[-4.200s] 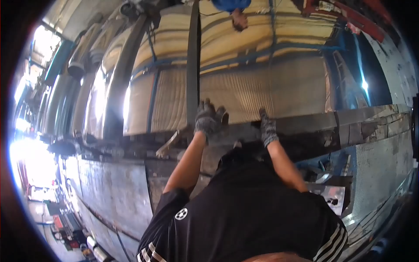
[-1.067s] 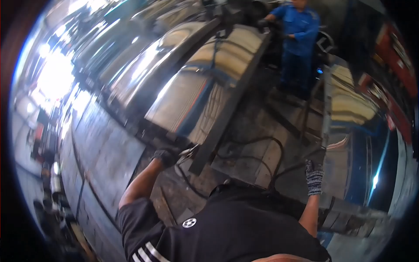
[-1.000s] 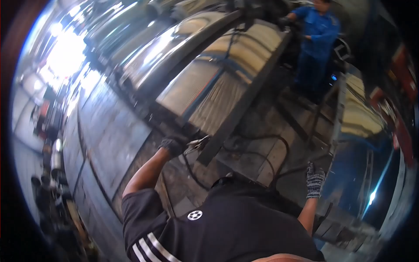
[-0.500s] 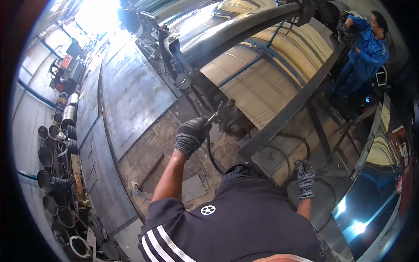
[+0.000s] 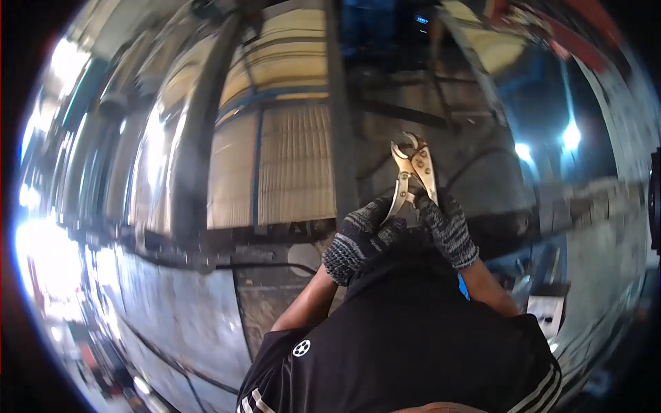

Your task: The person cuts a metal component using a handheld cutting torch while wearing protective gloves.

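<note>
A pair of locking pliers (image 5: 423,165) is held up in front of my chest, its curved jaws apart and pointing away from me. My left hand (image 5: 358,237), in a grey and black knitted glove, is closed around the left handle. On the other handle, my right hand (image 5: 449,230) in a matching glove is closed too. The handle ends are partly hidden by the gloves. Nothing shows between the jaws. Behind the pliers lie dark metal surfaces and a black hose, blurred by motion.
A shiny reflective metal sheet (image 5: 296,158) lies ahead to the left, beside a long dark beam (image 5: 339,103). Grey plates (image 5: 179,303) cover the lower left. Another reflective sheet (image 5: 551,103) is at right. A small white box (image 5: 547,310) sits lower right.
The view has swung right. My left hand has come away from the machine part with the pliers, and my right hand, earlier off to the side, has joined it on them.
</note>
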Motion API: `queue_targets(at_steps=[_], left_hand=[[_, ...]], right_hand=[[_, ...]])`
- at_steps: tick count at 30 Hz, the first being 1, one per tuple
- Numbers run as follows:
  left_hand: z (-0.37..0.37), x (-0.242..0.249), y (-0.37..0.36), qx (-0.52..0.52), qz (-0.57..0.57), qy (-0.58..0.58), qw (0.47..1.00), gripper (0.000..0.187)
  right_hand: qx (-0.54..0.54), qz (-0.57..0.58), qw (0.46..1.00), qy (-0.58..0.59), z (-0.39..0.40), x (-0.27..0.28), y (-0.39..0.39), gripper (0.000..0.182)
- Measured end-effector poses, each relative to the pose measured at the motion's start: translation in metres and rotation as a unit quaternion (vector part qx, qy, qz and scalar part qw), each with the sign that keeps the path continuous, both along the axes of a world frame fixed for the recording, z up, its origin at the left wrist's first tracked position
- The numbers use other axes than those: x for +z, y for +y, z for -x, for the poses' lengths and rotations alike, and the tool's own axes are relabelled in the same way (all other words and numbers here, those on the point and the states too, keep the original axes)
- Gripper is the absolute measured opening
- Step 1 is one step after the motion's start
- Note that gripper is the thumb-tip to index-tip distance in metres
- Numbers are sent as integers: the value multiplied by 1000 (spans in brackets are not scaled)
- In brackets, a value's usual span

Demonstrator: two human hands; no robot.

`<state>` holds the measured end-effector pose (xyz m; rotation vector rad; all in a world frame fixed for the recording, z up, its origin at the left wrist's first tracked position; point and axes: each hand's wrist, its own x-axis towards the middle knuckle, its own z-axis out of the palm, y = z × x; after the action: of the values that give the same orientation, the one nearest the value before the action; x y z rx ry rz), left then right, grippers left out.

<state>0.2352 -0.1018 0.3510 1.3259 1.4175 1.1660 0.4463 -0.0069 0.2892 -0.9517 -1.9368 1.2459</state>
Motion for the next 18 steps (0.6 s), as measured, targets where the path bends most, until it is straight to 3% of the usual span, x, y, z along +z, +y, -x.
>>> queue_targets(at_steps=[1,3,4,5,6,7,8,9,10,12,13,15,16,17,18], left_hand=[[10,-6,6,-35,2,2,999,44],[16,-27,17,-62,-80,240,965,43],[13,-29,24,-102,-56,300,947,45],[12,-35,29,-137,-66,305,940,45],[13,-42,34,-137,-82,341,927,44],[11,-43,43,-135,-102,374,912,44],[-1,-39,56,-154,-91,334,925,41],[-18,-40,66,-179,-70,297,935,39],[-33,-44,73,-233,-61,294,925,39],[-46,-67,80,-290,-239,517,769,36],[-51,-78,75,-320,-244,510,761,36],[-66,-78,69,-374,-242,494,747,35],[-84,-74,73,-363,-272,472,756,32],[-103,-71,77,-352,-303,450,763,30],[-107,-72,83,-388,-334,458,727,29]], right_hand=[[-27,-4,1000,6,-1,-22,-1,39],[-84,-25,994,-67,-23,-66,-7,43],[-111,-24,991,-77,-33,-73,-9,48],[-138,-21,986,-86,-44,-81,-12,52],[-141,-156,970,-122,-61,-87,-17,56],[-138,-162,966,-146,-79,-97,-19,61],[-134,-169,962,-170,-99,-106,-21,68],[-146,-4,983,-113,-117,-119,-21,71],[-181,152,970,-54,-135,-131,-24,75],[-246,343,904,75,-163,-159,-40,75],[-255,213,943,-26,-167,-183,-60,69],[-262,91,952,-129,-175,-232,-92,67],[-313,103,943,-54,-184,-257,-103,62],[-302,302,899,97,-193,-262,-102,62],[-358,505,701,353,-202,-269,-102,65]])
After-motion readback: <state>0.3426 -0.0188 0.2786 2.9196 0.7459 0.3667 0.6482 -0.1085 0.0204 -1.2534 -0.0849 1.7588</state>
